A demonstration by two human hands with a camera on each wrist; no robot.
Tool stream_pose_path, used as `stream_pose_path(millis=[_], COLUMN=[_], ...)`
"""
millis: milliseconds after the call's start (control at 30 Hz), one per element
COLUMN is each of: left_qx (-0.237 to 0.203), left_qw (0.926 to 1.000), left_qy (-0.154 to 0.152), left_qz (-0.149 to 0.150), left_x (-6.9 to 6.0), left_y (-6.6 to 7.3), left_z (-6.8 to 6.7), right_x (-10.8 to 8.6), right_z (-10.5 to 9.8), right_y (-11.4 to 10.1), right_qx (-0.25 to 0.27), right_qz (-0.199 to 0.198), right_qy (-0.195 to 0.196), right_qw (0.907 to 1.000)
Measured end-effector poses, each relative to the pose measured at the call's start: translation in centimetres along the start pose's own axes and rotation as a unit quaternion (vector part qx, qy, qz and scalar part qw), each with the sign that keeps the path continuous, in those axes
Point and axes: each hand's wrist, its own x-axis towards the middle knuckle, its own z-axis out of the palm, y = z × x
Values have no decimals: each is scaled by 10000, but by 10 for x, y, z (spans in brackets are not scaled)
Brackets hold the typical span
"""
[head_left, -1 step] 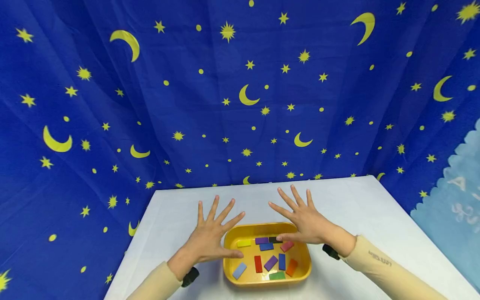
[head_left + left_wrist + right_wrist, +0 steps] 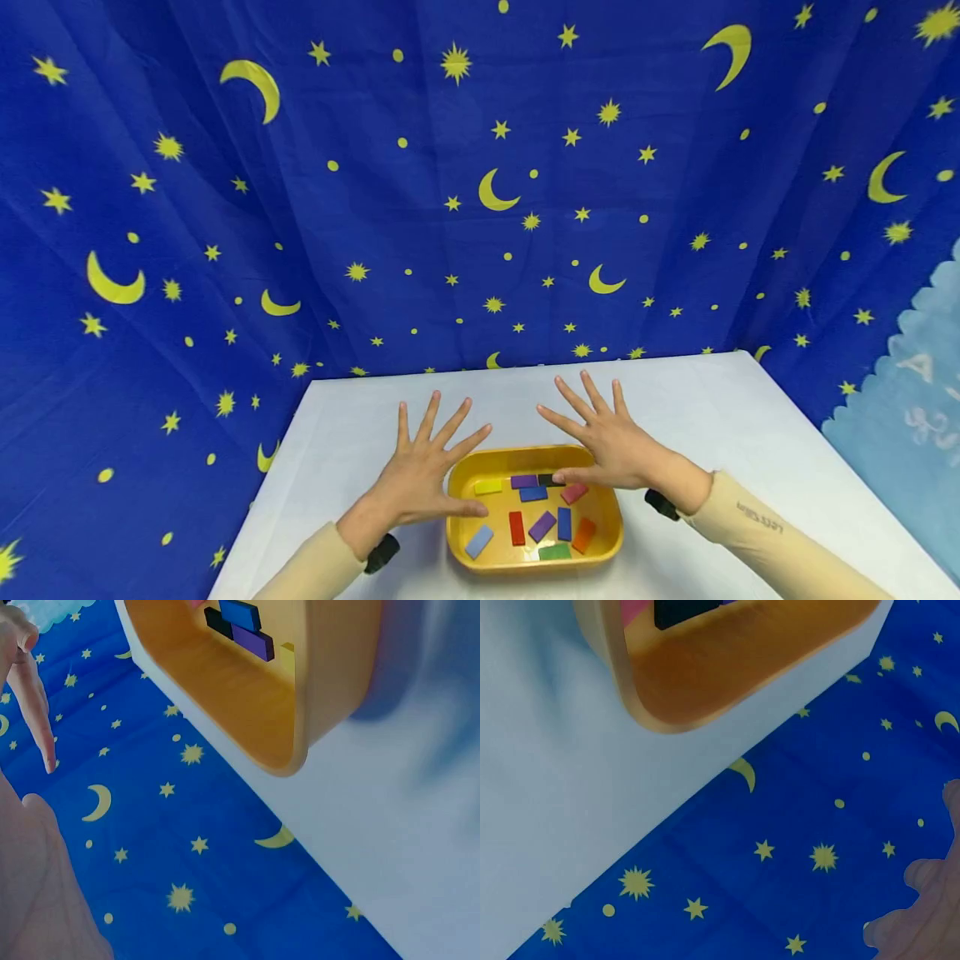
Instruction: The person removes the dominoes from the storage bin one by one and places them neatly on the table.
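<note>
A yellow plastic tray (image 2: 536,568) holds several small coloured rectangular blocks, among them a red block (image 2: 517,528), a green block (image 2: 554,552), an orange block (image 2: 583,536) and a light blue block (image 2: 479,542). Over the tray's left edge hovers my left hand (image 2: 420,477), fingers spread and holding nothing. My right hand (image 2: 613,446) is spread over the far right edge, its thumb overlapping the black block (image 2: 548,480) in the head view; contact cannot be told. Both wrist views show part of the tray (image 2: 337,667) and part of a hand (image 2: 922,911).
The tray stands near the front of a white-covered table (image 2: 697,408). Behind and beside it hangs a blue curtain (image 2: 420,217) with yellow stars and moons. Pale blue fabric (image 2: 918,383) hangs at the right. Each wrist wears a black strap (image 2: 382,553).
</note>
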Motion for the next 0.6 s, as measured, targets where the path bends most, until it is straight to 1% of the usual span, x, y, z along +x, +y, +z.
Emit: stream_pose_path(millis=[100, 167, 267, 333, 467, 600], left_qx=[38, 151, 229, 218, 9, -321], left_qw=[10000, 9999, 9996, 9996, 9999, 9982], left_qy=[-5, 45, 144, 146, -104, -451], left_qz=[16, 59, 100, 76, -109, -227], left_x=[0, 1, 2, 2, 1, -1], left_y=[1, 1, 1, 1, 1, 0], left_z=[2, 3, 3, 3, 4, 6], right_x=[0, 0, -1, -1, 0, 2], right_z=[3, 5, 7, 9, 11, 14], right_y=[-2, -3, -3, -3, -2, 0], right_qx=[48, 48, -41, -111, -91, 68], right_qz=[-38, -69, -67, -60, -116, -150], right_qy=[4, 28, 19, 1, 32, 30], right_qw=[10000, 10000, 10000, 9999, 9999, 9999])
